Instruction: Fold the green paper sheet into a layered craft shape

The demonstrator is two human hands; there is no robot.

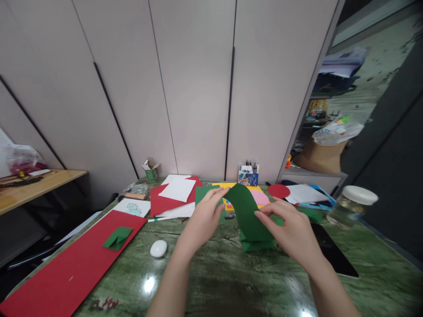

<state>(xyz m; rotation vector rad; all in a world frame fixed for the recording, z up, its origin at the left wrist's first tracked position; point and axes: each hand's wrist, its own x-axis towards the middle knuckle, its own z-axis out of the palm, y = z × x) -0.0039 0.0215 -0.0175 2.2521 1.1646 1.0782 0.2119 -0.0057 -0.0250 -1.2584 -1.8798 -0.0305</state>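
A curved strip of green paper (249, 213) stands raised above the table between my hands. My right hand (294, 231) pinches its right edge between thumb and fingers. At the upper left end of the strip, the fingertips of my left hand (205, 218) meet the paper; its thumb is lower and apart from that edge. Just beneath the strip, folded green paper (257, 245) rests on the table, and I cannot tell whether the two are one piece. A flat green sheet (201, 193) lies behind my left hand.
On the green marbled table (214, 281) are a long red sheet (66, 259) bearing a small folded green piece (118, 237), a white rounded object (159, 248), a black tablet-like slab (333, 251), a lidded jar (350, 209) and a pen box (248, 175). Cabinet doors (198, 88) stand behind.
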